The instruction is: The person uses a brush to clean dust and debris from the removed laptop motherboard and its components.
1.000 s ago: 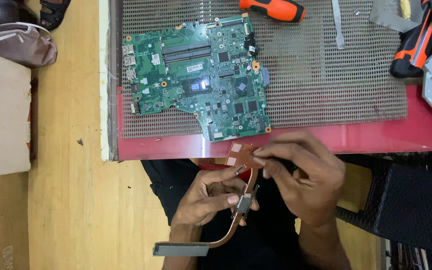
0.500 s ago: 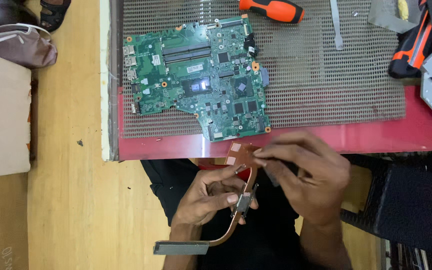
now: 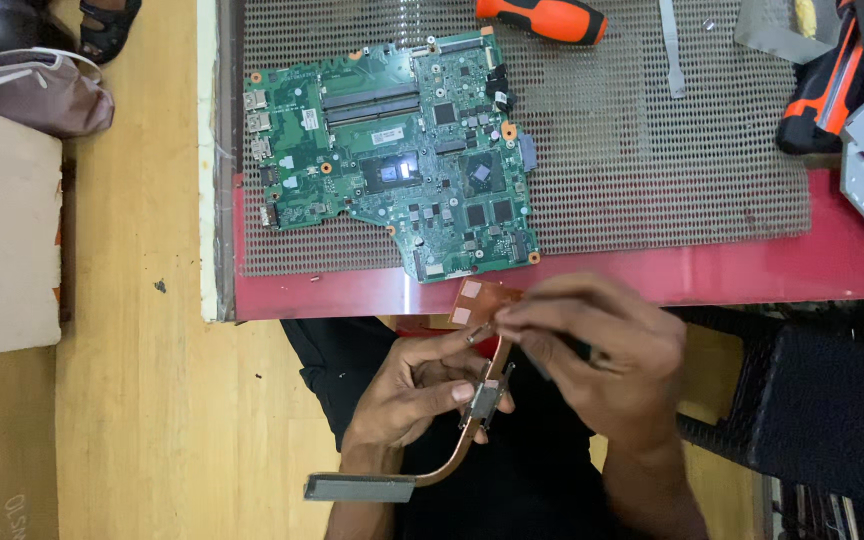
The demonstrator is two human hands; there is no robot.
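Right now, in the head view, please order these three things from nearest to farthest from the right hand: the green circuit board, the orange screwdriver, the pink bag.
From the right hand:
1. Green circuit board, just above it on the mesh mat.
2. Orange screwdriver, at the top edge, beyond the board.
3. Pink bag, far off at the top left, on the wooden floor.

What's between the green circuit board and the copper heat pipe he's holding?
In the head view, only the near edge of the mesh mat and a bare strip of red table separate the circuit board from the copper heat pipe.

one green circuit board (image 3: 397, 165), one copper heat pipe (image 3: 472, 420), two hands (image 3: 422, 385), one orange-handled screwdriver (image 3: 544, 17)
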